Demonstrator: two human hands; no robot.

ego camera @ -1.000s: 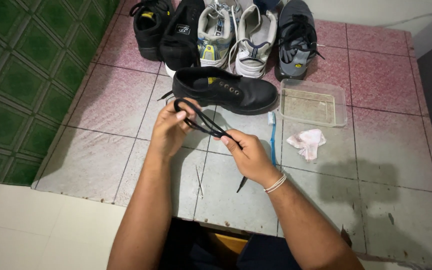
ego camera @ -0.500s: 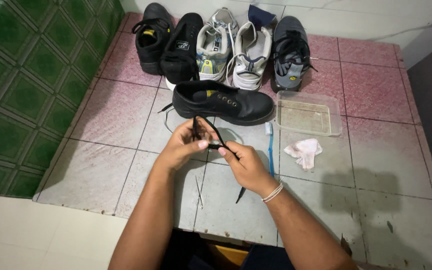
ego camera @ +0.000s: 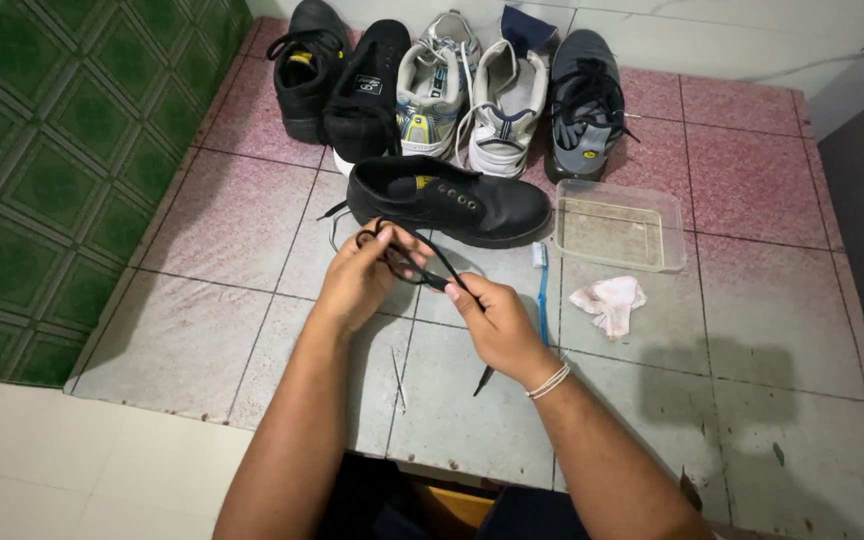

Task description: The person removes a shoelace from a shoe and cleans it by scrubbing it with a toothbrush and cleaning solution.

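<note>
Two hands meet over a tiled floor [ego camera: 252,330] as you work a black shoelace [ego camera: 422,270] between them. Your left hand [ego camera: 360,280] is curled closed around a looped bunch of the lace, fingers folded over it. Your right hand [ego camera: 497,325] is pinched shut on the same lace, which runs taut from one fist to the other; its loose tip [ego camera: 482,381] hangs below your right wrist, just above the tiles. A thin pale stick [ego camera: 398,365] lies on the floor between your forearms.

Just beside your right hand lies a blue toothbrush [ego camera: 542,295], and a crumpled pale cloth [ego camera: 607,303] sits a little farther right. Beyond your hands rests a black leather shoe [ego camera: 452,200] on its sole, toe pointing right, eyelets bare. Next to its toe stands a clear plastic tray [ego camera: 620,226].

Farthest off, a row of shoes lines the wall: two black shoes [ego camera: 337,75], a pair of pale sneakers [ego camera: 467,90] and a dark grey sneaker [ego camera: 584,105]. Green patterned tiles [ego camera: 62,150] flank the floor on your left.
</note>
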